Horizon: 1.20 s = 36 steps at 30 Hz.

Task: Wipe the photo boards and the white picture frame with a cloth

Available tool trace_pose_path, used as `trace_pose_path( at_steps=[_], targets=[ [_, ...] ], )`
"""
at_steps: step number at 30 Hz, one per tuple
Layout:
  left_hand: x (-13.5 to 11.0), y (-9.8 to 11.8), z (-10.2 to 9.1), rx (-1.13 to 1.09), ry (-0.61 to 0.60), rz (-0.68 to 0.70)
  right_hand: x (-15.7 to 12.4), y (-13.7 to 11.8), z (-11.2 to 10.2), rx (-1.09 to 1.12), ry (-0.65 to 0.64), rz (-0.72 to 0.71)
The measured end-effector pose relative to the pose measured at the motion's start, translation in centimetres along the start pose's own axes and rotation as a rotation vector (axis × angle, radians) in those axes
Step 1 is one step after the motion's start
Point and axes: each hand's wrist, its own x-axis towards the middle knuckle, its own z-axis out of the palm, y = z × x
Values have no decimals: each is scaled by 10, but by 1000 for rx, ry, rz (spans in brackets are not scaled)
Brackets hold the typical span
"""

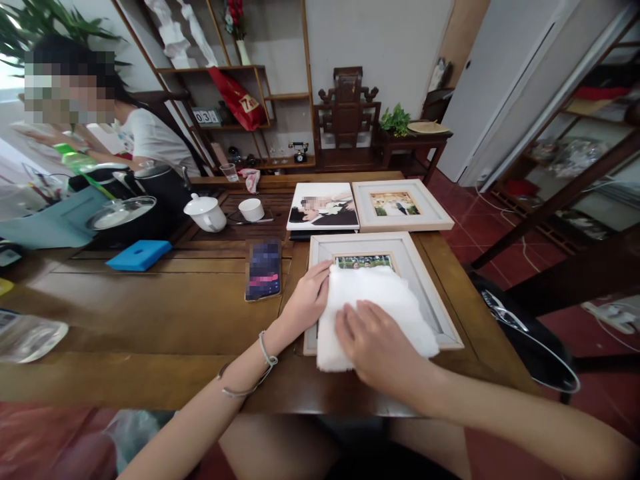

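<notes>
A picture frame [440,303] with a pale wooden edge and a photo [367,260] in its middle lies flat on the table in front of me. My left hand [309,293] grips its left side, fingers reaching to the edge of a white cloth [390,293]. That cloth is spread over the lower part of the frame and hides much of the photo. On top of it presses my right hand [373,340], with bent fingers bearing down near the cloth's middle.
Behind lie a second frame [435,207] and a photo panel [325,223]. To the left are a phone [263,270], a lidded white cup [206,213], a small white bowl [251,210], a blue block [139,255] and a black pot [125,223]. A person [155,137] sits at the far left.
</notes>
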Motion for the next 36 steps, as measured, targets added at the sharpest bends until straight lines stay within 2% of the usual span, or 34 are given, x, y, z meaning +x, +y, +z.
trace_pose_path(
  at_steps=[2,5,9,12,14,16,19,23,26,28,31,33,36],
  targets=[
    [0,-1,-1,3,4,6,-10,-11,-1,6,95,-60],
    [0,-3,0,21,-17,21,-31,-6,0,70,163,-84],
    [0,-4,2,30,-31,32,-66,29,-5,177,102,-48],
    [-1,-4,2,31,-40,26,-90,64,-7,180,57,43],
    [-1,-5,2,32,-43,29,-99,82,-3,151,58,125],
    [-1,-5,3,38,-37,37,-98,89,4,131,58,182],
    [-2,-7,4,45,-14,47,-77,74,14,137,19,210],
    [-1,-7,4,34,9,60,-29,21,17,179,-30,236],
    [1,-6,2,32,6,52,1,-21,14,174,13,266],
    [2,-5,0,26,-2,47,10,-38,14,144,85,279],
    [2,-4,0,13,3,52,4,-42,16,125,177,228],
    [1,-4,0,17,7,58,-13,-29,14,151,189,161],
    [0,-4,1,38,-8,60,-52,1,5,181,140,107]
  ],
)
